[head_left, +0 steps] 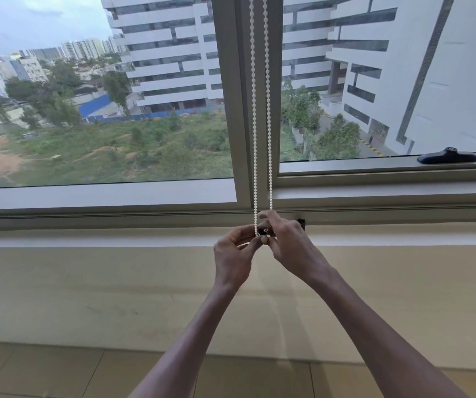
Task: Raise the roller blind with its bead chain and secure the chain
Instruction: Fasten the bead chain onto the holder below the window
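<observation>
Both hands [262,242] pinch the bead chain's [254,124] lower end between them.

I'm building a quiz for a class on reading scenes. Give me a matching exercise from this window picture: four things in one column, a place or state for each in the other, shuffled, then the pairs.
Things:
1. bead chain
2. window handle
3. left hand
4. right hand

Places or states:
A. lies flat on the sash rail, far right
B. hangs in two white strands in front of the window frame
C. fingers curled at the chain's lower end, on the right
D. fingers curled at the chain's lower end, on the left

Pairs: 1-B, 2-A, 3-D, 4-C
</observation>
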